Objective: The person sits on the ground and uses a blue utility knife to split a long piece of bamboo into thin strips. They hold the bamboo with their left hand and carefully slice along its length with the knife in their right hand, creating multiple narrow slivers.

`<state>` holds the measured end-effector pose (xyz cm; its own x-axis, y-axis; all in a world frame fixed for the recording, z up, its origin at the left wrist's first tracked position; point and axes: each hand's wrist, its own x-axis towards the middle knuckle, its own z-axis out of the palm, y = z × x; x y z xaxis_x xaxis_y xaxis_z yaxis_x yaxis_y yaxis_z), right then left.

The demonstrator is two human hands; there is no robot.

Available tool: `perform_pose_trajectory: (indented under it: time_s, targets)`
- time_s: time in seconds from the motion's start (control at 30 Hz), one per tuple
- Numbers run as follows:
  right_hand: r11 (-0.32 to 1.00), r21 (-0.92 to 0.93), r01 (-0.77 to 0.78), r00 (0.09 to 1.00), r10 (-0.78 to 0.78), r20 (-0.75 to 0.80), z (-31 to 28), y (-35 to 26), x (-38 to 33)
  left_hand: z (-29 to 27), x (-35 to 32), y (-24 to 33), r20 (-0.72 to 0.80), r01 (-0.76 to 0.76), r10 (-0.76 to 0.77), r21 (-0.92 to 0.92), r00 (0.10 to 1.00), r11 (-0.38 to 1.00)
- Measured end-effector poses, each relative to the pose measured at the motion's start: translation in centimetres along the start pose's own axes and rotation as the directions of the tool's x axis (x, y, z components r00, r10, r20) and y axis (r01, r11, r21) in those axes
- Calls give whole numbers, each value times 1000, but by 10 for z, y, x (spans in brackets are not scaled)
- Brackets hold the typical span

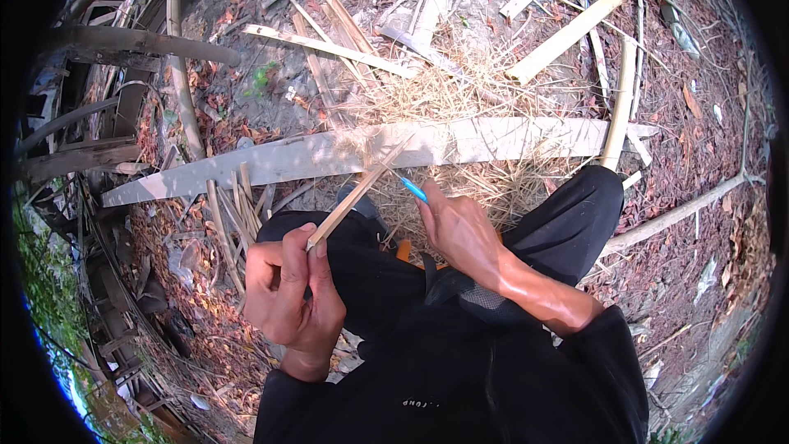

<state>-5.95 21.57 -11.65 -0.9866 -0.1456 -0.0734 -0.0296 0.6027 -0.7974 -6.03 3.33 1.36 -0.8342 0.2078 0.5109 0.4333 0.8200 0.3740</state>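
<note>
My left hand (288, 292) pinches the near end of a narrow split-wood strip (355, 195), which slants up and away to the right. My right hand (460, 234) is closed round a small knife with a bright blue handle (413, 189). Its thin blade points toward the strip's far part; whether the two touch I cannot tell. Beyond both hands a long grey board (279, 160) lies across in front of my knees, under the strip's far end. Curly pale shavings (411, 99) are heaped on and around the board.
Several thin strips (238, 205) lean beside my left knee. A thick pale pole (567, 35) lies at the far right, and another pole (618, 107) stands near my right knee. Loose slats (329, 51) and dry leaves cover the ground. Stacked timber (90, 148) is on the left.
</note>
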Motion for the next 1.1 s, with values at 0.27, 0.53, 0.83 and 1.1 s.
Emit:
perform_pose_trajectory:
  time_s: [0.27,0.53,0.83,1.1]
  targets:
    - [996,-5,-83,996,84,13,19,18,11,3,6,2,-5,-53,53,-11,999,999]
    - [999,10,-43,999,43,17,33,64,35,11,3,6,-6,-56,56,-51,998,997]
    - [972,-215,98,993,-110,-45,70,99,53,10,5,-4,-63,20,-18,22,998,1000]
    - [956,-291,31,999,-28,16,74,110,46,9,-4,-4,-62,39,-38,6,997,999]
